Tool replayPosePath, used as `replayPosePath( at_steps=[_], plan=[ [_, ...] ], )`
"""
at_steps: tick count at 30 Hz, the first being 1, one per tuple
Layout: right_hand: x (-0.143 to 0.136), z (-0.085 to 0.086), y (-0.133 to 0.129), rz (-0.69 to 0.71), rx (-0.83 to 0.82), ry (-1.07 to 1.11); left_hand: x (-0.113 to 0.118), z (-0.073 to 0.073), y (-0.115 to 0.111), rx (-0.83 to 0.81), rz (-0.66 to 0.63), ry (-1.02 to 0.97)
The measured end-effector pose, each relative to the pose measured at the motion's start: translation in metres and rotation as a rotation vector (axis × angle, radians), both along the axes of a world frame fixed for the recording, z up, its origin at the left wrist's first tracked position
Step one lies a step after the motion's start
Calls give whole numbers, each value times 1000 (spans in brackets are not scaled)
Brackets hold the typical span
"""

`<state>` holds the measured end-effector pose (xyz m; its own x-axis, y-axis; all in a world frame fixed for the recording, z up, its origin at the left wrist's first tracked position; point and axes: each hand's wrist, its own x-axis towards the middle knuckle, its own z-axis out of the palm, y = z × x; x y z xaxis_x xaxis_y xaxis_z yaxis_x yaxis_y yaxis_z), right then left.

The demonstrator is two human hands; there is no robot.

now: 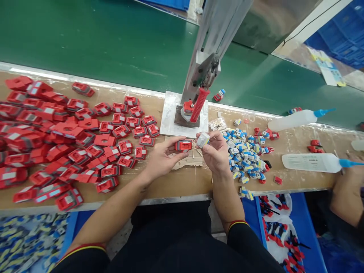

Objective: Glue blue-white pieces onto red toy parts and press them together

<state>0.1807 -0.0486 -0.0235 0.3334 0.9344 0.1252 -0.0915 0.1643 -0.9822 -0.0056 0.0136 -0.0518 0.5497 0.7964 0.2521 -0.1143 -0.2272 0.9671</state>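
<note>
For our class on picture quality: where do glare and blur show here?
Head view: pale glare lies on the green belt right of the metal post; head view: the far-left red parts look smeared, the left hand sharper.

Factory assembly line, long workbench (173, 184) beside a green conveyor belt (113, 47), metal lever press (206, 74), piles of identical red parts (68, 129), heap of small blue-and-white parts (243, 149), blue bins (309, 227) below
</note>
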Motion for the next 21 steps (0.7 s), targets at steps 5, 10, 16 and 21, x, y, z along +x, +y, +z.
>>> replayPosePath(
  at_steps=[5, 10, 16, 21],
  plan=[
    [-4, -7, -10, -92, 182, -333, 0, -2, 0, 12, 81, -2],
    [-5, -4, -16, -19, 273, -640, -3, -1, 0, 133, 92, 119],
    [-16, -9, -19, -132, 153, -476, -1, 3, -5, 328, 215, 156],
    [-35, -12, -18, -230, -11, -316, 2, -2, -12, 585, 414, 116]
  ],
)
